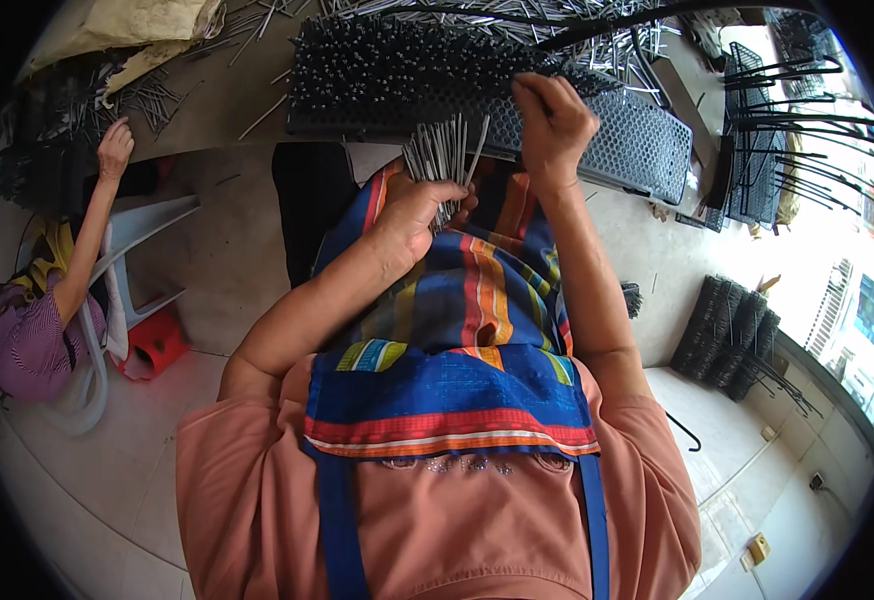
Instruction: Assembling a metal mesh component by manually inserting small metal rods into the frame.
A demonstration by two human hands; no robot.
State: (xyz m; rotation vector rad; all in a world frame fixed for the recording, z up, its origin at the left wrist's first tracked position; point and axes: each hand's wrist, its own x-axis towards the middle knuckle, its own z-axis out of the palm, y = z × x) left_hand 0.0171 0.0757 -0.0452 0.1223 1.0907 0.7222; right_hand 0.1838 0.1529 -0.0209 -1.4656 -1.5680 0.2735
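My left hand (419, 212) is closed round a bundle of thin grey metal rods (435, 150) in front of my apron. The rods stick up in a loose fan, and one leans apart on the right side. My right hand (559, 125) is above a long perforated rack (622, 140), its fingers curled into a pinch. Whatever lies between those fingertips is too small or hidden to make out. Dark-tipped rods (397, 75) stand densely in the rack's left and middle holes. At its right end, rows of holes show bare.
Loose rods (447, 12) are heaped behind the rack. At the left, another person's hand (115, 150) reaches to scattered rods near a brown sack (107, 45). A red container (152, 345) sits on the floor. Racks with black hooked handles (752, 150) and dark bundles (722, 335) are at the right.
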